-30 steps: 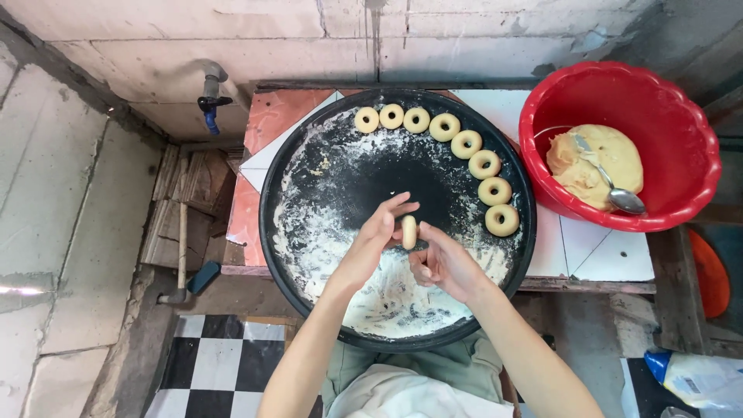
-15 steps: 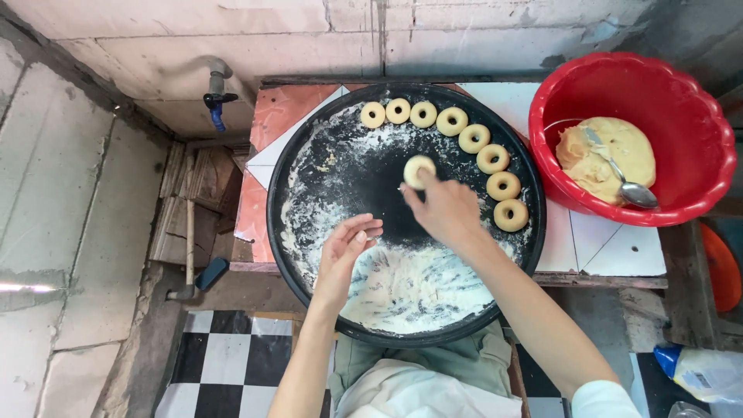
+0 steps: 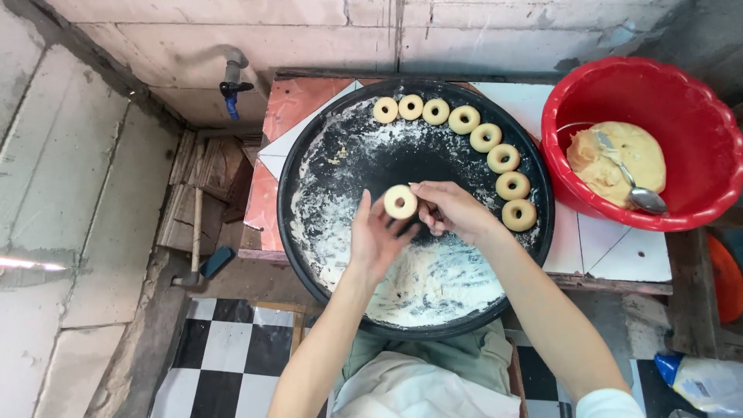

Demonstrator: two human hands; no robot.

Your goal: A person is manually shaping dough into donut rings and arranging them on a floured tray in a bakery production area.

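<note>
A round black tray point(image 3: 288, 224) dusted with flour lies in front of me. Over its middle I hold a pale dough ring point(image 3: 400, 201) between both hands. My left hand point(image 3: 378, 241) cups it from below and the left, and the fingertips of my right hand point(image 3: 455, 210) pinch its right edge. Several finished dough rings point(image 3: 485, 138) lie in a curved row along the tray's far and right rim. To the right, a red plastic bowl point(image 3: 700, 116) holds a lump of dough point(image 3: 611, 155) with a metal spoon point(image 3: 641, 195) lying on it.
The tray rests on a tiled table point(image 3: 298, 104) against a concrete wall with a tap point(image 3: 231, 77). A long-handled tool point(image 3: 197, 259) lies on the floor at the left. Checkered floor tiles point(image 3: 232, 348) show below, and a plastic bottle point(image 3: 704, 383) lies at the bottom right.
The dough piece is now a ring with a hole. My right hand lifted it away from the left hand, then brought it back, and now both hands hold it again.
</note>
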